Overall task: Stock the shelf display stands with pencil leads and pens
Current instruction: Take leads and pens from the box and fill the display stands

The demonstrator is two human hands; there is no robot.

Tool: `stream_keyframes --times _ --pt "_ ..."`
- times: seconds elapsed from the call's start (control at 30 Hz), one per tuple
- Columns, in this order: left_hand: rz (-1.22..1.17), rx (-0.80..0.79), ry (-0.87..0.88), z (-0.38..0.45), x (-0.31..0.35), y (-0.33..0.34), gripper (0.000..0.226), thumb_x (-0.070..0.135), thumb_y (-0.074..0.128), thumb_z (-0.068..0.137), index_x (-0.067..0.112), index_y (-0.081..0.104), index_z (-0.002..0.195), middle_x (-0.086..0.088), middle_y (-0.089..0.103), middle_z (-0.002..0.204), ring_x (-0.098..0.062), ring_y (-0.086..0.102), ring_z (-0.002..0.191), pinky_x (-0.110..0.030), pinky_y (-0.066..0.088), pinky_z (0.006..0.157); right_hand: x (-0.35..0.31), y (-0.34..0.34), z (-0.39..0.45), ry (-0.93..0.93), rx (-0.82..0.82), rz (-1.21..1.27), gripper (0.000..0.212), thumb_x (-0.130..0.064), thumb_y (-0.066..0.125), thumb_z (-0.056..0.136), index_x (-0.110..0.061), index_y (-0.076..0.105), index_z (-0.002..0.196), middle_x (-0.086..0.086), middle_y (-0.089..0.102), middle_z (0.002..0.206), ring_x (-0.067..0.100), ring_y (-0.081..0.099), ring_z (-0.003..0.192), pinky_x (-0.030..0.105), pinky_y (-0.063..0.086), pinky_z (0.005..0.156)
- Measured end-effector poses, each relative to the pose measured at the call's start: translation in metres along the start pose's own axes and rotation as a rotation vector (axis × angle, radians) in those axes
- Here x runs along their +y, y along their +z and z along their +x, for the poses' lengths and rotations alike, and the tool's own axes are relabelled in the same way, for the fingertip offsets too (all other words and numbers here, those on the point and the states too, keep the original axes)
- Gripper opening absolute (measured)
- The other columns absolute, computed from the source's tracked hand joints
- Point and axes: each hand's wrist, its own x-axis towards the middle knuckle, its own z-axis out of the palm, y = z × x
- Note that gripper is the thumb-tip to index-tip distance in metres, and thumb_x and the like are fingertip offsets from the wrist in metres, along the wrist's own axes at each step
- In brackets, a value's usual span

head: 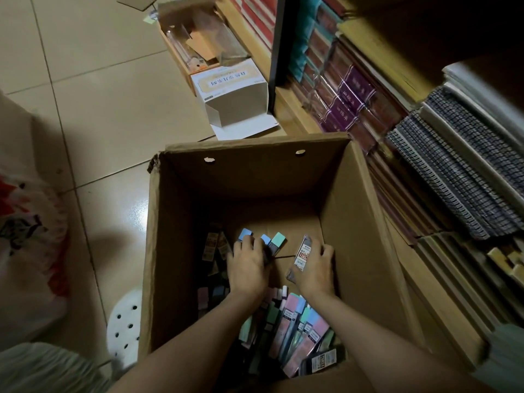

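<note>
Stocking, early stage: my left hand (248, 265) grips several lead cases (272, 243), my right hand (317, 268) one packet (301, 258); cardboard box (368, 222) holds many more, none yet shelved

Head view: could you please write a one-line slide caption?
Both hands reach into a cardboard box, left hand and right hand each gripping pencil lead cases.

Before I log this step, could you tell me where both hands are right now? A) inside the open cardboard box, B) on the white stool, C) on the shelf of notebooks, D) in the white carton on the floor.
A: the left hand and right hand grip lead cases deep inside the cardboard box.
</note>
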Motion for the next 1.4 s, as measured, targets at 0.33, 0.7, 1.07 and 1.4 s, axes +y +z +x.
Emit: stream_keyframes --times 0.33,0.7,1.07,1.4 --pt "-0.168 0.124 0.033 -0.001 -0.008 0.003 0.027 0.030 0.057 0.090 0.011 0.062 0.108 -0.004 0.051 0.125 -0.021 0.045 0.109 -0.032 0.046 0.089 -0.005 0.013 0.007 -0.007 0.026 0.137 0.062 -0.009 0.065 0.090 -0.024 0.035 0.142 0.009 0.060 0.128 0.026 0.058 0.112 0.026 0.042 0.076" --pt "-0.178 0.134 -0.037 0.000 0.007 -0.001 0.022 0.025 0.050 0.097 0.012 0.058 0.112 -0.006 0.047 0.125 -0.023 0.039 0.113 -0.033 0.042 0.091 0.002 -0.001 0.002 0.022 0.012 0.434 0.053 0.001 0.065 0.087 -0.026 0.043 0.126 -0.002 0.059 0.086 0.015 0.063 0.080 0.025 0.052 0.067" --pt "-1.302 -0.199 -0.522 -0.053 0.013 -0.044 0.025 -0.004 0.046 0.096 0.015 0.050 0.110 -0.008 0.065 0.088 -0.016 0.063 0.071 -0.025 0.053 0.057 -0.016 -0.043 -0.026 0.067 -0.246 0.613 0.033 0.002 0.060 0.091 -0.020 0.046 0.112 0.016 0.062 0.095 0.028 0.068 0.083 0.035 0.061 0.065" --pt "-1.437 -0.299 -0.453 -0.083 0.003 -0.047 0.033 0.006 0.063 0.091 0.003 0.053 0.123 -0.012 0.071 0.098 -0.015 0.069 0.073 -0.025 0.052 0.056 -0.018 -0.040 -0.047 -0.063 -0.292 0.350 0.041 -0.014 0.073 0.086 -0.012 0.057 0.124 -0.002 0.070 0.078 0.006 0.064 0.062 0.020 0.051 0.059"
